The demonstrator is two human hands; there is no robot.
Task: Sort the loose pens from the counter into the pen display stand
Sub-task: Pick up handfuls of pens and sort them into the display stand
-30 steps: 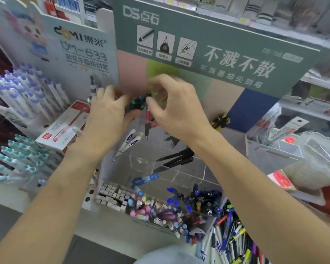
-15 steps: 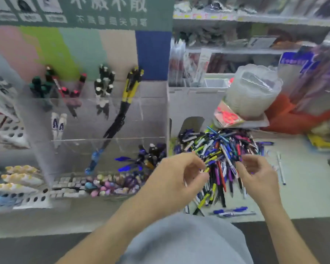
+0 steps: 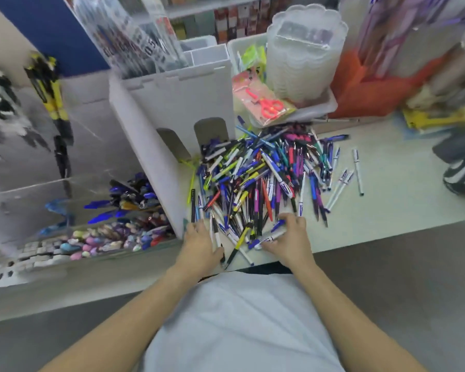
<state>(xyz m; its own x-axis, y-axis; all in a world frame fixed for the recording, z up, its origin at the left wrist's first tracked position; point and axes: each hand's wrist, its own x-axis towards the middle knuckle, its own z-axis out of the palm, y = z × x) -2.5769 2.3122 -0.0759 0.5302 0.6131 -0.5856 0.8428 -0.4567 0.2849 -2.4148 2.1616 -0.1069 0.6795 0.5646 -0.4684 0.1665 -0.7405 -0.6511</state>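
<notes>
At the far left stands the clear pen display stand (image 3: 65, 183), blurred by motion; black pens and yellow-and-black pens (image 3: 53, 95) hang in its upper tiers, blue-capped pens (image 3: 124, 197) lie in a lower compartment, and pastel-tipped pens (image 3: 113, 237) fill the front tray; just beside it to the right rises a white cardboard box (image 3: 172, 108) with arched cut-outs, packaged stock standing in its top.

The left hand (image 3: 199, 248) lies at the near left edge of the pile of loose pens (image 3: 261, 178), next to the box's front corner; its fingers curl down over a few pens, a black-tipped one (image 3: 222, 255) showing at its thumb side, though whether it truly grips them I cannot tell; the pile itself spreads over the pale desk (image 3: 387, 183), a tangle of blue, white, yellow, red and purple barrels, touching the foot of the white box; the right hand (image 3: 290, 240) rests on the pile's near right edge, fingers bent round a white pen with a blue cap (image 3: 269, 238).

Behind the pile sit red scissors in a packet (image 3: 269, 106) and a stack of clear plastic containers (image 3: 304, 52) in a white tray; a few white pens (image 3: 357, 170) lie apart to the right; an orange bag (image 3: 365, 92) stands further back.
</notes>
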